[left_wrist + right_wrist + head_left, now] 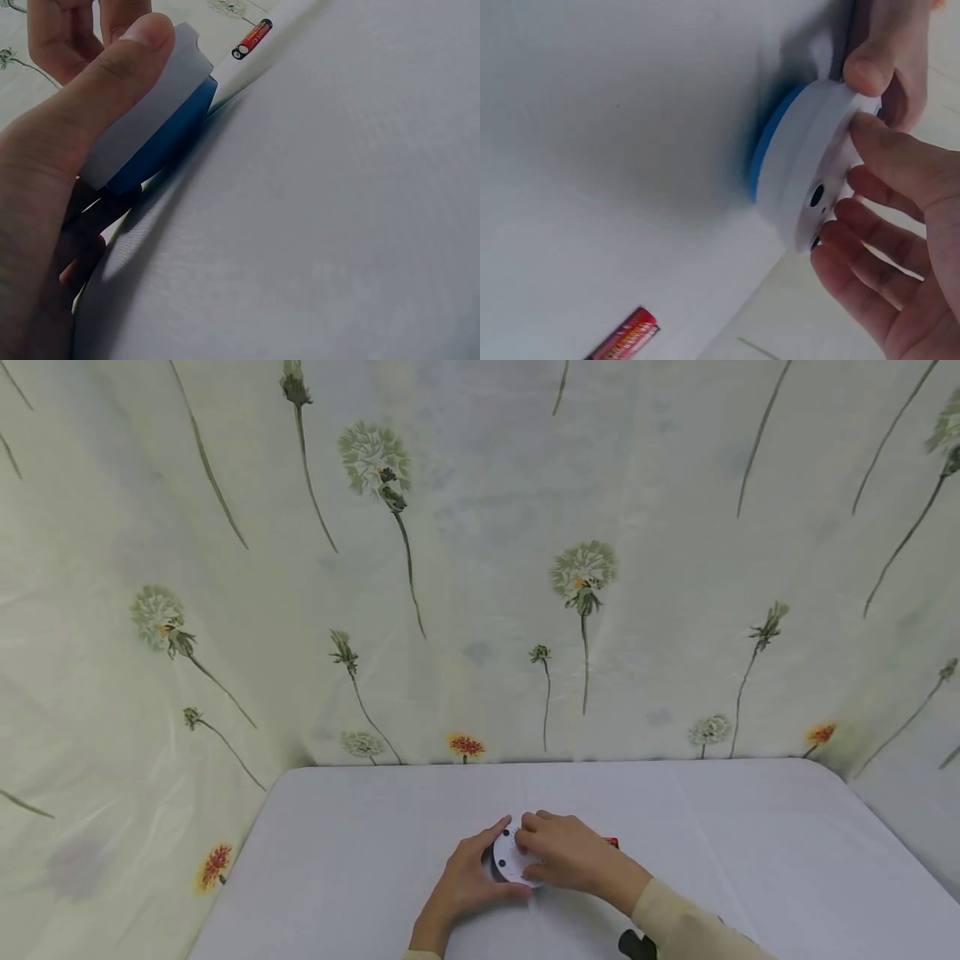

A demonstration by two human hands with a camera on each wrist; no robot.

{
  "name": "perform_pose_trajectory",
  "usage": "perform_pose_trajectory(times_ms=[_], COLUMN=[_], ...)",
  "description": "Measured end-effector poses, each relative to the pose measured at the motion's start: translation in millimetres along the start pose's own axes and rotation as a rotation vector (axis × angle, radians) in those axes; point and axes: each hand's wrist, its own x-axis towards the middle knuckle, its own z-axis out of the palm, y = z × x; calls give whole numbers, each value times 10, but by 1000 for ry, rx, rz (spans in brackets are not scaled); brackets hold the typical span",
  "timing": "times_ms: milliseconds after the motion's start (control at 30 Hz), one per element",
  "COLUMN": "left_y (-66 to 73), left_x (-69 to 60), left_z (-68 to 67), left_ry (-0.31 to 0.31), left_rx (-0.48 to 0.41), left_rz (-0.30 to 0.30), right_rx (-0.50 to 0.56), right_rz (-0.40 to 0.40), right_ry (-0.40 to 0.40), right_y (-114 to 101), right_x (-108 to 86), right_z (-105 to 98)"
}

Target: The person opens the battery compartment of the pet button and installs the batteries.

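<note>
The device (804, 154) looks smooth plastic; the tabletop (360, 843) matt.

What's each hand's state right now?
Left hand: holding the round white-and-blue device.
Right hand: bent, touching the device's face; whether it grips cannot be told.

The right sleeve (682, 922) is pale cream, ending near the wrist, with a small dark mark at its upper edge. Of the left sleeve (422, 955) only a sliver of similar cream shows. The left hand (468, 872) and right hand (573, 856) are bare. The left thumb (105, 79) has a short nail and a creased knuckle; the right fingers (885, 232) have rounded tips.
</note>
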Motion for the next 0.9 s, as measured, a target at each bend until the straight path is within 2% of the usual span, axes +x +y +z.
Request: perform_pose_trajectory(times_ms=[167, 433, 700, 900], left_y=[6, 14, 25, 16], left_x=[-2, 3, 8, 7], left_z=[-3, -10, -31, -19], left_ry=[-2, -1, 13, 3], left_rx=[-15, -13, 0, -2], left_rz=[1, 10, 56, 61], right_rx=[-93, -190, -335, -339], right_rz=[-30, -2, -53, -70], right_ry=[-35, -111, -105, -72], right_y=[-70, -154, -265, -285], right_x=[70, 146, 140, 97], right_z=[-49, -69, -87, -9])
